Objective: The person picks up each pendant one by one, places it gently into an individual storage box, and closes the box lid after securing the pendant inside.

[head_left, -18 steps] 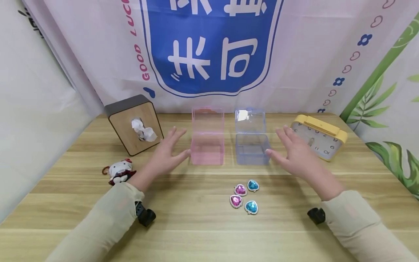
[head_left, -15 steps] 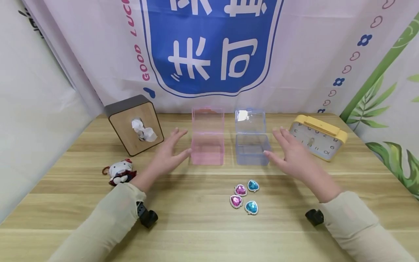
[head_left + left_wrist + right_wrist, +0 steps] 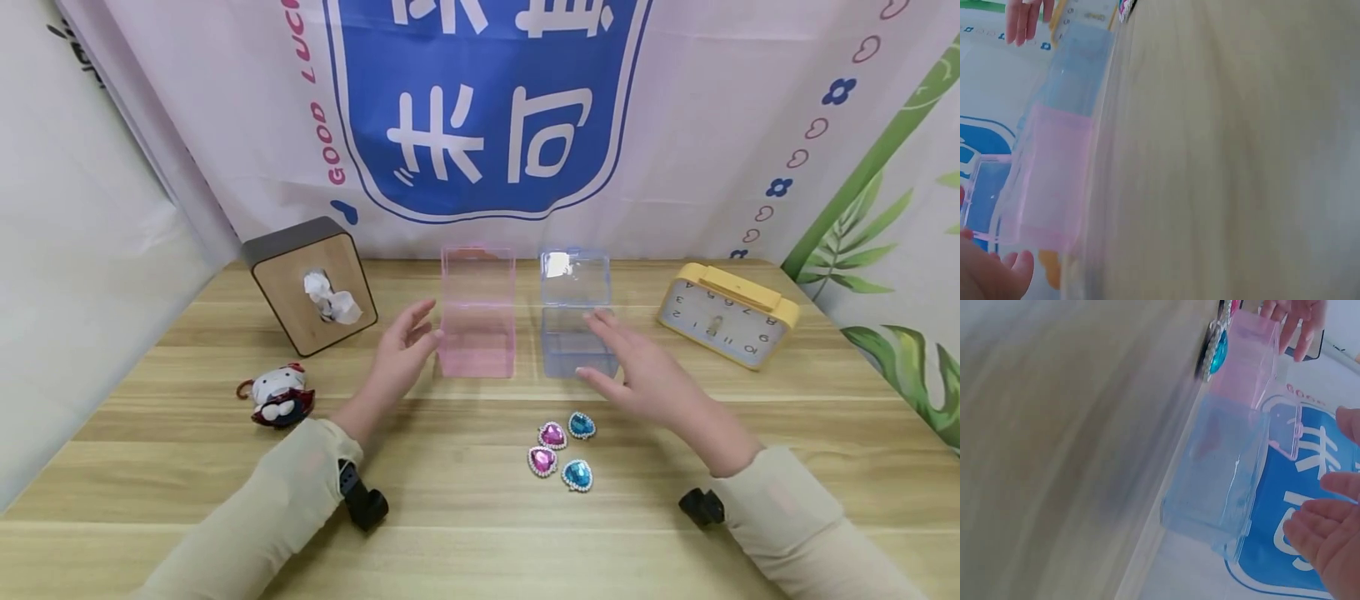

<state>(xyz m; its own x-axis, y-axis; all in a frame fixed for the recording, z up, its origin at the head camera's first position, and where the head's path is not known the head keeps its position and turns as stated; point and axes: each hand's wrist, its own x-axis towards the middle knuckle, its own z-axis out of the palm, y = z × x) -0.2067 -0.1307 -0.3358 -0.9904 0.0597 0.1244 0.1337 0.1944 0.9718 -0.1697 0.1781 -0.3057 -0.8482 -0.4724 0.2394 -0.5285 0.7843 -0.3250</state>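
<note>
A clear pink plastic box [image 3: 477, 357] stands on the table with its lid raised. Right of it is a clear blue box [image 3: 561, 360], lid also up. My left hand [image 3: 399, 360] is at the pink box's left side, fingers loosely bent and holding nothing; whether the thumb touches the wall I cannot tell. Fingers spread, my right hand [image 3: 641, 371] hovers by the blue box and hides part of its right side. In front lie two pink heart gems, the nearer pink gem [image 3: 542, 461] and another, plus two blue ones, including the nearer blue gem [image 3: 577, 475].
A wooden-faced tissue box [image 3: 311, 292] stands at the back left. A small white-and-red doll [image 3: 279, 396] lies near my left forearm. At the back right a yellow clock [image 3: 731, 317] leans upside down. A printed cloth [image 3: 697, 125] hangs behind the table.
My right hand has moved left, from beside the blue box to in front of its right part. The left hand's fingers have bent more, and its forearm has shifted right. Boxes and gems stay put.
</note>
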